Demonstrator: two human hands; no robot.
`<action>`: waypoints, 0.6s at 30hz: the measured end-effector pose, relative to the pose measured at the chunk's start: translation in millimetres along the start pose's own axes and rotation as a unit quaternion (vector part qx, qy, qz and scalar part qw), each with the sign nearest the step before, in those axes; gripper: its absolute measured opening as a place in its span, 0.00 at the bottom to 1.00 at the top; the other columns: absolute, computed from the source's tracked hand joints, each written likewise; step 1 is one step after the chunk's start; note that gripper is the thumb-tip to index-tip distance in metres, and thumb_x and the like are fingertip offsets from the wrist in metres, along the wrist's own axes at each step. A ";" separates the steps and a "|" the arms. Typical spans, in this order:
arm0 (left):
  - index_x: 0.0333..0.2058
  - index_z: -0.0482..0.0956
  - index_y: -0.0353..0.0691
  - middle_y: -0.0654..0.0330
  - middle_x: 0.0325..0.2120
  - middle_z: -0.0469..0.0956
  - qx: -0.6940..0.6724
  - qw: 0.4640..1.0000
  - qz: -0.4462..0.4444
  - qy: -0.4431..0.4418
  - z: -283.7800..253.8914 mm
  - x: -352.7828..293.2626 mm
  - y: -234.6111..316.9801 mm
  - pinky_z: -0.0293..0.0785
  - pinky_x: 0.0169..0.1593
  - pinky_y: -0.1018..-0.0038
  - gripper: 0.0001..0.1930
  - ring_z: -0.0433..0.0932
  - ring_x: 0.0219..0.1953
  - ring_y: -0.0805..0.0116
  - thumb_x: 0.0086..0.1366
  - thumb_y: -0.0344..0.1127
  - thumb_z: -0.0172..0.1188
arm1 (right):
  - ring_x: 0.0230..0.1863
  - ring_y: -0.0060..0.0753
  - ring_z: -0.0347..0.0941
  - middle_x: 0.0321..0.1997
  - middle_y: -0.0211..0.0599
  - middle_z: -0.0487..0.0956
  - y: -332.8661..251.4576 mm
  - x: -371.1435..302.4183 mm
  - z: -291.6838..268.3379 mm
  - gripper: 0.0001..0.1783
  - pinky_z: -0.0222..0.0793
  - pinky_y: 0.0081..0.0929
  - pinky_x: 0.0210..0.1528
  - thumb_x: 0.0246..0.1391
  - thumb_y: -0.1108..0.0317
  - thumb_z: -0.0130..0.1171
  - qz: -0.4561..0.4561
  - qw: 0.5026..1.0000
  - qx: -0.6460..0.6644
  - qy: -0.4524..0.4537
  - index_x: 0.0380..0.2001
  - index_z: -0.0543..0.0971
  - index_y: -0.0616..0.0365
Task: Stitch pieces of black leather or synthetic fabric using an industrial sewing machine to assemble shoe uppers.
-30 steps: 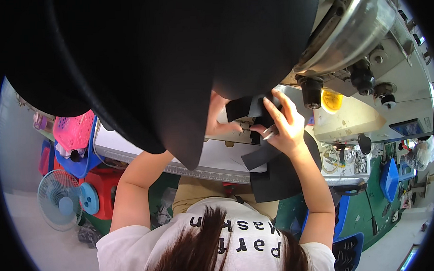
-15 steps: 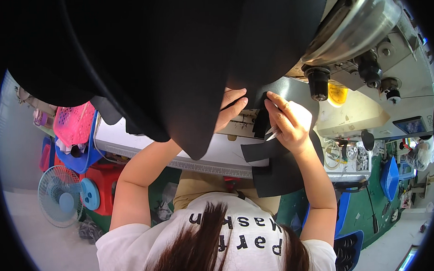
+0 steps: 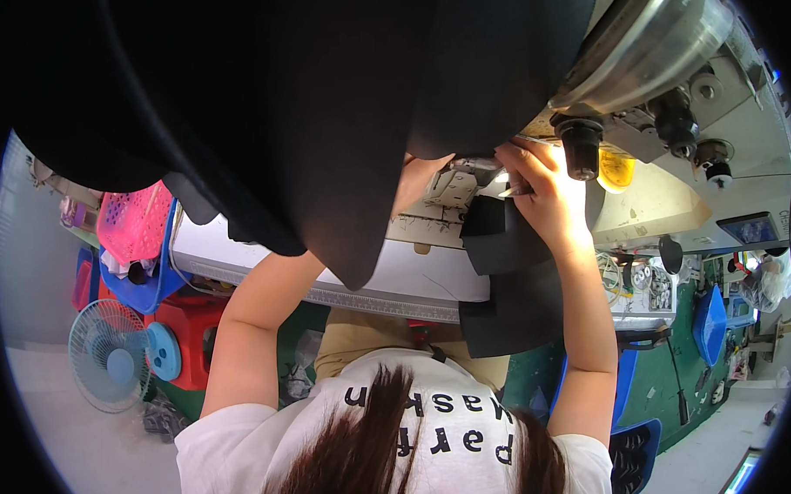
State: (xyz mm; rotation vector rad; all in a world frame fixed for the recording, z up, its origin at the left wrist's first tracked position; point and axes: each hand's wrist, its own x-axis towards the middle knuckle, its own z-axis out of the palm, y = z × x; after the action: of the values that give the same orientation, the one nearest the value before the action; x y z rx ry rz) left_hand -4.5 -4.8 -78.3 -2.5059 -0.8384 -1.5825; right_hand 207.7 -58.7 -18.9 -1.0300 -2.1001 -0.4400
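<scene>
My left hand reaches in beside the metal bed plate of a sewing machine. A large dark shape hides most of its fingers, so its grip cannot be made out. Across the plate, my right hand is closed, with its fingertips by the machine's working end. A small pointed metal tool sticks out of its palm; most of the tool is covered. Beneath my right wrist, black sheet pieces hang over the front of the white table, one lower piece dropping past the edge.
Black knobs and a shiny round metal part stand close on the right. A yellow piece lies behind them. To the left are a pink basket, a red stool and a fan.
My right hand has moved up and away, toward the machine's working end. The left hand has drawn back behind the dark shape. The upper black pieces have shifted right, uncovering the plate.
</scene>
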 end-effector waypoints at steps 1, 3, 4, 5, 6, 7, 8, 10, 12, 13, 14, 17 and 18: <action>0.29 0.80 0.35 0.56 0.32 0.78 0.006 1.000 -0.016 -0.015 2.8 -3.5 -5.6 0.71 0.33 0.71 0.11 0.76 0.33 0.61 0.43 0.19 0.64 | 0.27 0.39 0.74 0.36 0.33 0.78 2.0 -1.7 2.3 0.21 0.71 0.29 0.28 0.36 0.78 0.59 0.026 1.000 0.013 -0.003 0.39 0.77 0.50; 0.30 0.80 0.35 0.55 0.32 0.78 0.013 0.999 -0.032 -0.031 1.8 2.1 -7.0 0.71 0.33 0.70 0.11 0.77 0.33 0.60 0.44 0.19 0.64 | 0.27 0.40 0.74 0.35 0.34 0.78 2.5 -2.5 3.8 0.20 0.70 0.29 0.28 0.37 0.78 0.59 0.053 0.998 0.027 -0.006 0.38 0.77 0.50; 0.30 0.80 0.35 0.55 0.32 0.78 0.008 0.999 0.041 -0.001 -3.5 18.0 0.5 0.72 0.34 0.70 0.12 0.77 0.33 0.60 0.44 0.18 0.63 | 0.27 0.40 0.73 0.34 0.34 0.78 1.2 -3.0 1.9 0.20 0.70 0.30 0.28 0.35 0.79 0.59 0.043 0.998 0.034 0.012 0.37 0.77 0.52; 0.31 0.80 0.35 0.55 0.32 0.78 0.004 0.993 0.114 0.028 -6.0 26.9 4.4 0.72 0.34 0.70 0.12 0.77 0.34 0.59 0.44 0.18 0.63 | 0.27 0.40 0.73 0.34 0.35 0.78 -0.4 -4.0 -0.5 0.19 0.70 0.30 0.27 0.34 0.79 0.59 0.032 0.998 0.041 0.030 0.36 0.77 0.54; 0.31 0.80 0.35 0.55 0.32 0.78 0.006 0.993 0.114 0.028 -7.7 25.3 4.6 0.72 0.34 0.70 0.12 0.77 0.34 0.59 0.44 0.18 0.63 | 0.27 0.40 0.73 0.34 0.35 0.78 -5.1 -6.7 -3.5 0.19 0.70 0.30 0.27 0.34 0.79 0.59 0.030 0.998 0.042 0.031 0.36 0.77 0.54; 0.33 0.80 0.35 0.55 0.32 0.78 0.032 0.994 0.103 0.020 -10.0 22.0 5.5 0.72 0.34 0.70 0.13 0.77 0.33 0.59 0.44 0.18 0.62 | 0.27 0.40 0.74 0.33 0.35 0.77 -11.3 -11.3 -7.6 0.19 0.71 0.30 0.28 0.32 0.80 0.59 0.036 0.995 0.089 -0.001 0.35 0.77 0.56; 0.34 0.79 0.35 0.54 0.32 0.78 0.059 0.994 0.092 0.012 -12.8 18.2 6.6 0.72 0.34 0.70 0.14 0.77 0.32 0.59 0.45 0.18 0.62 | 0.28 0.40 0.74 0.33 0.35 0.77 -15.9 -14.5 -10.2 0.19 0.71 0.30 0.29 0.30 0.80 0.60 0.041 0.989 0.136 -0.032 0.33 0.77 0.58; 0.35 0.79 0.36 0.55 0.32 0.78 0.083 0.994 0.062 -0.025 -20.8 7.2 8.9 0.72 0.33 0.70 0.15 0.76 0.31 0.59 0.44 0.18 0.61 | 0.33 0.39 0.76 0.38 0.37 0.76 -25.9 -19.5 -8.6 0.18 0.74 0.29 0.33 0.31 0.79 0.61 -0.018 0.983 0.167 -0.068 0.33 0.76 0.61; 0.36 0.79 0.36 0.55 0.32 0.77 0.105 0.992 0.032 -0.061 -26.5 1.6 13.5 0.72 0.33 0.70 0.17 0.76 0.30 0.59 0.44 0.18 0.61 | 0.35 0.39 0.76 0.41 0.38 0.76 -42.9 -23.3 -11.5 0.17 0.74 0.28 0.34 0.35 0.77 0.62 0.020 0.975 0.169 -0.140 0.35 0.76 0.61; 0.36 0.79 0.36 0.55 0.31 0.77 0.126 0.989 0.045 -0.055 -28.2 0.5 15.7 0.72 0.32 0.70 0.17 0.75 0.30 0.59 0.43 0.18 0.60 | 0.37 0.38 0.76 0.43 0.39 0.75 -45.9 -26.3 -10.3 0.18 0.74 0.28 0.35 0.39 0.75 0.63 0.026 0.974 0.153 -0.166 0.38 0.76 0.61; 0.36 0.78 0.36 0.56 0.31 0.77 0.147 0.986 0.057 -0.049 -29.6 0.1 17.1 0.72 0.32 0.70 0.18 0.75 0.29 0.60 0.41 0.19 0.60 | 0.37 0.38 0.75 0.44 0.40 0.75 -48.3 -27.2 -9.2 0.21 0.74 0.27 0.36 0.39 0.74 0.63 0.023 0.975 0.125 -0.183 0.41 0.75 0.62; 0.36 0.78 0.35 0.56 0.31 0.76 0.129 0.978 0.113 -0.115 -38.7 4.0 17.9 0.71 0.32 0.69 0.19 0.75 0.30 0.59 0.40 0.21 0.59 | 0.35 0.37 0.74 0.39 0.37 0.75 -46.0 -33.5 1.0 0.21 0.73 0.27 0.34 0.39 0.73 0.62 0.029 0.978 0.090 -0.184 0.41 0.74 0.62; 0.36 0.78 0.35 0.56 0.31 0.76 0.131 0.978 0.115 -0.112 -42.9 2.1 14.8 0.71 0.32 0.69 0.19 0.75 0.30 0.59 0.40 0.21 0.59 | 0.33 0.37 0.73 0.36 0.36 0.74 -44.8 -34.5 1.4 0.20 0.72 0.28 0.32 0.39 0.73 0.62 0.012 0.975 0.054 -0.214 0.41 0.74 0.62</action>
State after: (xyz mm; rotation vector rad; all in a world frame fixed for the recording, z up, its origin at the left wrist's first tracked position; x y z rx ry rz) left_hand -32.0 -30.7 -53.0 -2.5085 -0.6921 -1.0607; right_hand 185.7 -103.9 -44.8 -1.1624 -2.4529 -0.0906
